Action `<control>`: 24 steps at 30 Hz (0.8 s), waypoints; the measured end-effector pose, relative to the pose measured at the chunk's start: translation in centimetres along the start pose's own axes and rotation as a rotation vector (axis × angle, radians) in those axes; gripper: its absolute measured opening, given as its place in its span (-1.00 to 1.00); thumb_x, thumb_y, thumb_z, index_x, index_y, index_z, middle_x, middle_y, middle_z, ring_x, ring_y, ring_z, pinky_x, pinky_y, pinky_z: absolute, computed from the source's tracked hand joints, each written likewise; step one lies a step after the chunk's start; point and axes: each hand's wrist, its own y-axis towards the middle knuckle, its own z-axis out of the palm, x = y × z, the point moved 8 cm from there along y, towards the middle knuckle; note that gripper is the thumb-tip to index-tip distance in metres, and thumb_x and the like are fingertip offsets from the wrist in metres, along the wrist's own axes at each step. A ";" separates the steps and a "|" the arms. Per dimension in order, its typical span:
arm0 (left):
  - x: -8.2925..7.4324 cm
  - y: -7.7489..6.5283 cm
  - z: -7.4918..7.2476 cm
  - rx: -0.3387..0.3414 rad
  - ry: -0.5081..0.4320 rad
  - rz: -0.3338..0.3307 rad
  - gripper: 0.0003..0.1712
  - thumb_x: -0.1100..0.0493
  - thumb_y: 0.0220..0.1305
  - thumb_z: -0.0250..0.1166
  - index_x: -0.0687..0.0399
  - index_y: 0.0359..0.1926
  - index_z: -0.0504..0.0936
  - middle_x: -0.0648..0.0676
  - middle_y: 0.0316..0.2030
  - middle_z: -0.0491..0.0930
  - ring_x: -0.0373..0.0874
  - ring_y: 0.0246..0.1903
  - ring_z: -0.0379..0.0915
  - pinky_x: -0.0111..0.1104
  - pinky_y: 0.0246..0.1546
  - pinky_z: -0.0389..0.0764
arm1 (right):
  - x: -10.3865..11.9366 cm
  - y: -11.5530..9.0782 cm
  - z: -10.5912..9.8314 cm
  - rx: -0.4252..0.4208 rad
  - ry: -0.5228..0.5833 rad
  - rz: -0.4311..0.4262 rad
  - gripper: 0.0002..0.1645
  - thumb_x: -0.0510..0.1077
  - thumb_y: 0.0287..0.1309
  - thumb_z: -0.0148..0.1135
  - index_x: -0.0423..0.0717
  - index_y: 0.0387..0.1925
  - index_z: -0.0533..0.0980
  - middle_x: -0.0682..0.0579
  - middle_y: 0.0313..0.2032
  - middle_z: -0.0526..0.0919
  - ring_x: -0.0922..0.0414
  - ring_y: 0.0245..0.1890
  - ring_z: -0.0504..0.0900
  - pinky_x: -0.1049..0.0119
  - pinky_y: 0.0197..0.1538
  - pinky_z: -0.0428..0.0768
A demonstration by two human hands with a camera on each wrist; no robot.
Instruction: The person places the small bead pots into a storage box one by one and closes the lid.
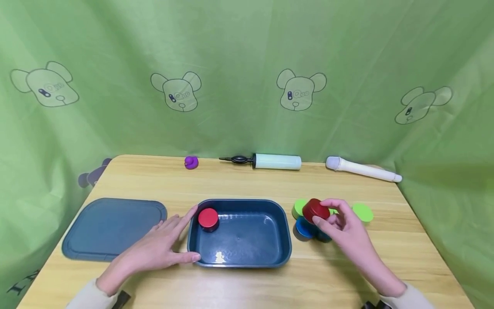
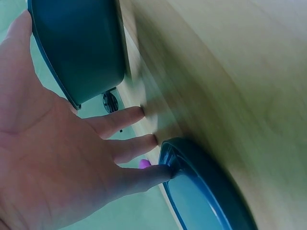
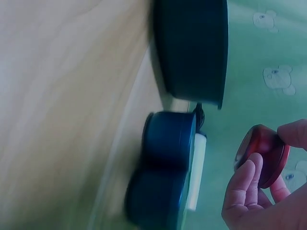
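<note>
My right hand pinches a short red cylinder between thumb and fingers, tilted above a cluster of similar pieces. Two blue cylinders stand below it, and green ones show behind, partly hidden by the hand. A dark blue rectangular bin sits at the middle of the table, with another red cylinder in its back left corner. My left hand is spread at the bin's left side, index finger and thumb at the rim. In the left wrist view, another fingertip meets the edge of a flat blue lid.
The lid lies on the wooden table left of the bin. Along the back edge are a purple rubber duck, a hand pump and a white microphone. A green disc lies behind the right hand. Green curtains surround the table.
</note>
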 end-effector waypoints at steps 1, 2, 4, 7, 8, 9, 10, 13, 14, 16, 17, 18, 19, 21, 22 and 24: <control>0.0 0.0 0.0 0.000 0.000 -0.001 0.29 -0.60 0.32 0.32 -0.43 0.80 -0.18 0.25 0.63 0.24 0.40 0.59 0.10 0.51 0.46 0.03 | 0.3 0.1 0.4 0.004 0.010 -0.010 -0.46 -0.15 0.46 0.47 -0.10 0.33 0.46 -0.13 -0.34 0.63 0.06 -0.40 0.56 0.31 -0.42 0.53; 0.1 0.0 0.0 0.001 0.000 -0.003 0.29 -0.60 0.32 0.33 -0.43 0.80 -0.18 0.24 0.63 0.24 0.39 0.59 0.10 0.51 0.45 0.04 | 0.6 0.2 0.8 0.009 0.021 -0.022 -0.47 -0.16 0.44 0.48 -0.11 0.31 0.47 -0.13 -0.35 0.63 0.06 -0.41 0.57 0.32 -0.42 0.53; 0.1 0.0 0.0 0.002 0.000 -0.005 0.29 -0.59 0.31 0.34 -0.45 0.80 -0.18 0.22 0.63 0.25 0.39 0.59 0.10 0.52 0.44 0.04 | 1.1 0.4 1.5 0.022 0.031 -0.040 -0.47 -0.16 0.43 0.49 -0.11 0.29 0.48 -0.13 -0.35 0.63 0.07 -0.41 0.58 0.32 -0.42 0.53; 0.1 0.0 0.0 0.005 -0.001 -0.011 0.29 -0.60 0.31 0.34 -0.46 0.80 -0.17 0.20 0.63 0.25 0.39 0.59 0.10 0.53 0.44 0.05 | 1.4 0.6 2.7 0.054 0.030 -0.057 -0.48 -0.16 0.42 0.51 -0.11 0.27 0.48 -0.13 -0.35 0.64 0.05 -0.41 0.60 0.33 -0.41 0.55; 0.1 0.0 0.0 0.006 -0.001 -0.012 0.29 -0.60 0.31 0.34 -0.46 0.80 -0.17 0.20 0.63 0.25 0.40 0.59 0.09 0.54 0.43 0.04 | 1.5 0.7 3.1 0.065 0.030 -0.063 -0.47 -0.16 0.41 0.52 -0.10 0.27 0.48 -0.13 -0.36 0.65 0.04 -0.41 0.61 0.33 -0.41 0.55; 0.1 0.0 -0.1 0.006 0.000 -0.010 0.29 -0.60 0.31 0.34 -0.46 0.80 -0.17 0.20 0.63 0.25 0.40 0.59 0.09 0.54 0.43 0.04 | 1.6 0.8 3.5 0.077 0.023 -0.069 -0.48 -0.16 0.40 0.52 -0.10 0.26 0.49 -0.13 -0.36 0.66 0.03 -0.40 0.62 0.33 -0.40 0.57; 0.1 0.0 -0.1 0.007 0.000 -0.009 0.29 -0.59 0.31 0.34 -0.46 0.80 -0.17 0.21 0.63 0.25 0.40 0.59 0.10 0.54 0.43 0.04 | 1.6 0.8 3.9 0.086 0.015 -0.076 -0.48 -0.16 0.39 0.53 -0.09 0.25 0.49 -0.13 -0.36 0.66 0.02 -0.40 0.63 0.32 -0.39 0.58; 0.0 -0.1 -0.2 0.005 0.004 -0.003 0.30 -0.58 0.32 0.35 -0.43 0.80 -0.18 0.23 0.63 0.25 0.40 0.59 0.10 0.54 0.43 0.04 | 1.8 0.9 5.1 0.110 -0.002 -0.097 -0.47 -0.17 0.35 0.56 -0.06 0.23 0.50 -0.10 -0.38 0.66 0.00 -0.39 0.64 0.31 -0.36 0.61; -0.1 -0.1 -0.2 0.004 0.006 0.000 0.30 -0.58 0.32 0.35 -0.42 0.80 -0.18 0.24 0.62 0.25 0.40 0.59 0.11 0.54 0.43 0.04 | 2.0 0.9 5.4 0.116 -0.007 -0.102 -0.47 -0.17 0.34 0.57 -0.05 0.22 0.51 -0.09 -0.38 0.67 0.00 -0.39 0.65 0.31 -0.35 0.62; -0.1 -0.1 -0.3 0.003 0.010 0.005 0.31 -0.58 0.31 0.35 -0.41 0.81 -0.18 0.26 0.62 0.26 0.40 0.58 0.12 0.54 0.43 0.04 | 2.3 1.0 6.1 0.128 -0.019 -0.106 -0.47 -0.14 0.33 0.58 -0.01 0.21 0.52 -0.06 -0.38 0.67 0.00 -0.39 0.66 0.30 -0.33 0.63; -0.1 -0.1 -0.3 0.003 0.010 0.007 0.31 -0.59 0.31 0.34 -0.40 0.81 -0.18 0.26 0.61 0.26 0.40 0.58 0.12 0.54 0.43 0.04 | 2.4 1.1 6.5 0.137 -0.017 -0.105 -0.47 -0.13 0.32 0.59 0.00 0.21 0.52 -0.05 -0.37 0.68 -0.01 -0.39 0.66 0.30 -0.33 0.63; -0.1 -0.1 -0.3 0.004 0.010 0.008 0.31 -0.59 0.31 0.34 -0.40 0.81 -0.19 0.27 0.61 0.26 0.40 0.58 0.12 0.55 0.42 0.04 | 2.6 1.2 6.8 0.145 -0.015 -0.105 -0.47 -0.12 0.32 0.59 0.01 0.21 0.52 -0.05 -0.37 0.68 0.00 -0.39 0.67 0.30 -0.33 0.63; -0.1 0.0 -0.2 0.005 0.010 0.009 0.31 -0.58 0.32 0.34 -0.40 0.81 -0.19 0.27 0.61 0.27 0.39 0.58 0.13 0.55 0.42 0.04 | 2.8 1.3 7.2 0.154 -0.010 -0.107 -0.47 -0.12 0.32 0.59 0.00 0.21 0.52 -0.05 -0.37 0.68 0.00 -0.39 0.67 0.30 -0.33 0.64; -0.1 0.0 -0.2 0.007 0.007 0.009 0.31 -0.58 0.32 0.35 -0.41 0.81 -0.19 0.27 0.61 0.27 0.39 0.58 0.13 0.55 0.42 0.04 | 3.1 1.4 7.9 0.172 -0.006 -0.112 -0.47 -0.10 0.33 0.59 0.00 0.21 0.52 -0.04 -0.37 0.68 0.00 -0.38 0.68 0.30 -0.31 0.65; -0.1 0.0 -0.2 0.007 0.007 0.010 0.30 -0.58 0.32 0.35 -0.42 0.81 -0.19 0.26 0.61 0.28 0.37 0.58 0.14 0.55 0.42 0.04 | 3.3 1.5 8.3 0.182 0.000 -0.115 -0.47 -0.11 0.33 0.59 -0.01 0.21 0.52 -0.04 -0.37 0.68 0.00 -0.39 0.67 0.29 -0.31 0.66; -0.1 0.1 -0.1 0.006 0.006 0.011 0.30 -0.58 0.32 0.34 -0.42 0.80 -0.20 0.26 0.60 0.29 0.36 0.57 0.16 0.55 0.43 0.04 | 3.6 1.6 9.0 0.201 0.007 -0.119 -0.47 -0.10 0.33 0.59 -0.02 0.20 0.52 -0.04 -0.37 0.68 0.01 -0.40 0.67 0.29 -0.29 0.68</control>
